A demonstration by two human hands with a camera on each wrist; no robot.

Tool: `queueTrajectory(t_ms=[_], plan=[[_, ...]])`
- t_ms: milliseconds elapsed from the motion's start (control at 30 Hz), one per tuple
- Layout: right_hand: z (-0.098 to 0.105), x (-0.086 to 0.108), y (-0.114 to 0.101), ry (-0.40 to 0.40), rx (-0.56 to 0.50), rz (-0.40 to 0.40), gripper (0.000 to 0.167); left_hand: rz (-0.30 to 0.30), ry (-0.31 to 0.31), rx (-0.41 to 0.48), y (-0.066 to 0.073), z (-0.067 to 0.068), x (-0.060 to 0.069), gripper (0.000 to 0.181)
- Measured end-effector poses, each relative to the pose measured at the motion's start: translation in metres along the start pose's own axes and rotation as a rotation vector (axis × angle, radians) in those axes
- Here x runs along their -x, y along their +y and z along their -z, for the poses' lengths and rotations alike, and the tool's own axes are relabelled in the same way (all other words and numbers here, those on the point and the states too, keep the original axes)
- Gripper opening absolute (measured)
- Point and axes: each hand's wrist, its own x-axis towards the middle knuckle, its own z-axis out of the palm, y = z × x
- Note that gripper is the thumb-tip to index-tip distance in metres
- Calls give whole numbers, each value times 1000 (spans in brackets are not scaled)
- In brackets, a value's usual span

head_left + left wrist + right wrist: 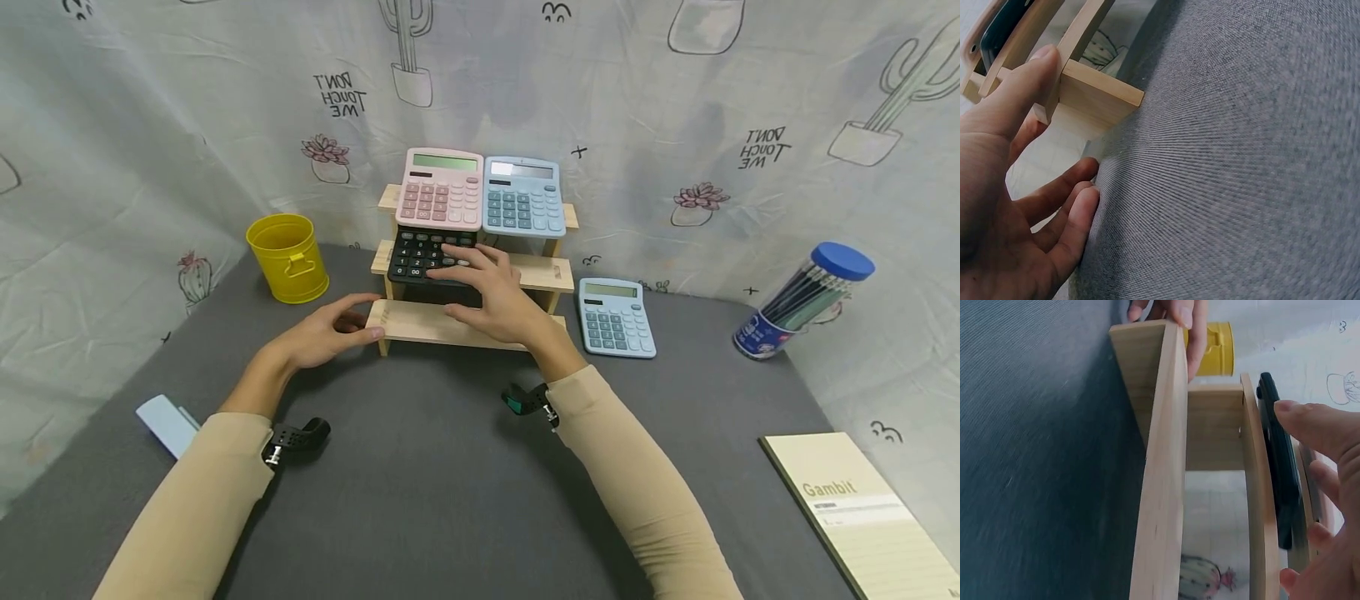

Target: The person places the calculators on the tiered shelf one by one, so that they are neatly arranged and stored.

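A three-step wooden rack stands against the patterned cloth. My left hand holds the left end of its lowest step between thumb and index finger; the other fingers hang beside it in the left wrist view. On the middle step leans a black calculator, its right part covered by my right hand. The right fingers lie spread over the keys, and the thumb is at the calculator's edge in the right wrist view. A pink calculator and a blue calculator lean side by side on the top step.
Another blue calculator lies right of the rack. A yellow bucket stands left. Farther right are a blue-lidded pencil tub and a Gambit notepad. A light blue object lies partly behind the left sleeve on the grey tabletop.
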Motion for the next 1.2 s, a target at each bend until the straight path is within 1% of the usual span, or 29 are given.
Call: queueTrajectory(t_ms=[67,133,267,300,400,500,600,700,800,1000,1200], plan=[[5,10,4,18,4,14,48,0,-8,-6,1,0,-2,83],[9,18,8,41,8,51,48,6,-7,-6,0,1,-2,84],[17,32,14,90,10,104,47,18,4,-27,-2,7,2,85],[18,35,16,98,11,104,47,16,7,-31,-2,8,3,85],[25,48,24,111,12,76,48,0,2,-33,0,10,3,83],[31,63,32,117,15,51,48,-6,-3,-28,0,6,0,82],[36,76,40,126,19,51,49,0,-11,-30,1,3,-1,83],[42,85,47,130,31,53,52,-7,-10,-22,3,4,-1,82],[46,98,51,122,39,8,54,-4,-16,-11,3,1,1,82],[59,115,58,114,56,-104,54,4,-17,-25,3,4,0,83],[65,129,71,140,76,-124,54,-6,-16,-21,3,3,-2,83]])
